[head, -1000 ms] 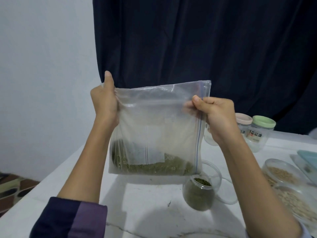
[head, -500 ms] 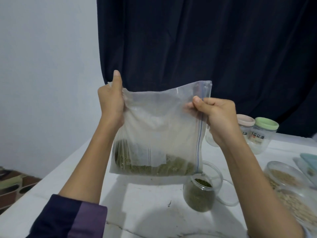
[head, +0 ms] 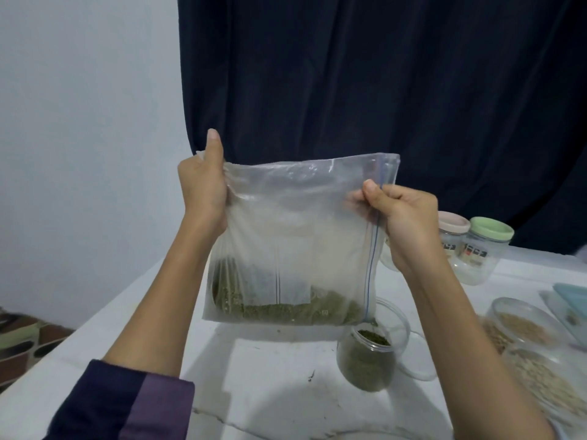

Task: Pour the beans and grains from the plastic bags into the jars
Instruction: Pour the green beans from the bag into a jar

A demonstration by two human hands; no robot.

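Above the white counter hangs a clear zip bag, green beans settled along its bottom. The left hand grips its upper left corner; the right hand pinches the zipper edge. Below stands an open jar of green beans.

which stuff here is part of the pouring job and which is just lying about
In use: plastic bag of green beans, left hand, right hand, open jar.
Lying about: two lidded jars, grain tubs, curtain.
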